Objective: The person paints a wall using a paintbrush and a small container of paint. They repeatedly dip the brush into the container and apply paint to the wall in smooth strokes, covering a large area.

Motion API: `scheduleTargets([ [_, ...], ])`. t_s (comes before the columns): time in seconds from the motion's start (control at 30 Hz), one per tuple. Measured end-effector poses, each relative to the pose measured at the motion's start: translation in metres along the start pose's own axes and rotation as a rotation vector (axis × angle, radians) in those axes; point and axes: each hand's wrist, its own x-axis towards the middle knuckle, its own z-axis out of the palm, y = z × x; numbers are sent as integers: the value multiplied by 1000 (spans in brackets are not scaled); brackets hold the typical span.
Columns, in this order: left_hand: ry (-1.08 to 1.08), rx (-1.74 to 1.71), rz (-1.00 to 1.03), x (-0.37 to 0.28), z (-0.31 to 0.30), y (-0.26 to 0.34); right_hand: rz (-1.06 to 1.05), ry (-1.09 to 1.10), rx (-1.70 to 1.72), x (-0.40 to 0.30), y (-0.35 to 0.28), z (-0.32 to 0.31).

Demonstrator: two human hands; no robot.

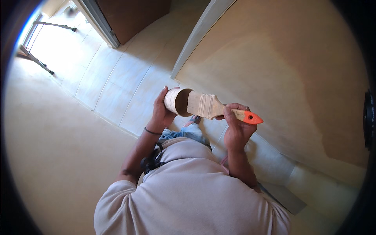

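Note:
My left hand point(161, 107) grips a small round paint container point(171, 102), tilted so that its mouth faces right. A flat paintbrush point(212, 107) is in my right hand point(239, 126), with my fingers around its wooden handle near the orange end. Pale paint coats the bristles and the ferrule. The bristle tips are at the rim of the container; whether they touch it I cannot tell. What the container holds is hidden in shadow.
On the right, a beige wall point(264, 73) bears a darker patch. A plain wall point(58, 132) runs along the left. Beyond the tiled floor point(117, 85) are a door frame point(202, 32), a brown door point(132, 17) and the legs of a ladder point(38, 60).

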Motion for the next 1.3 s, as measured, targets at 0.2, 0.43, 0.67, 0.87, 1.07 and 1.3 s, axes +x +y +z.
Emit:
scheduleTargets([
  [0.2, 18, -56, -15, -3, 22, -4, -32, -42, -169, 6, -10, -2],
  [0.43, -28, -4, 36, -10, 48, -4, -91, -283, -382, 17, -9, 11],
  [0.67, -43, 15, 42, -15, 51, -6, -488, -473, -682, 28, 2, 23],
  [0.87, -6, 59, 56, -17, 49, -5, -442, -519, -752, 27, -6, 19],
  [1.07, 27, 101, 93, -19, 48, -6, -55, -447, -532, 21, -8, 29],
  [1.3, -15, 123, 186, -28, 47, 30, 434, -209, -158, 17, -9, 55],
])
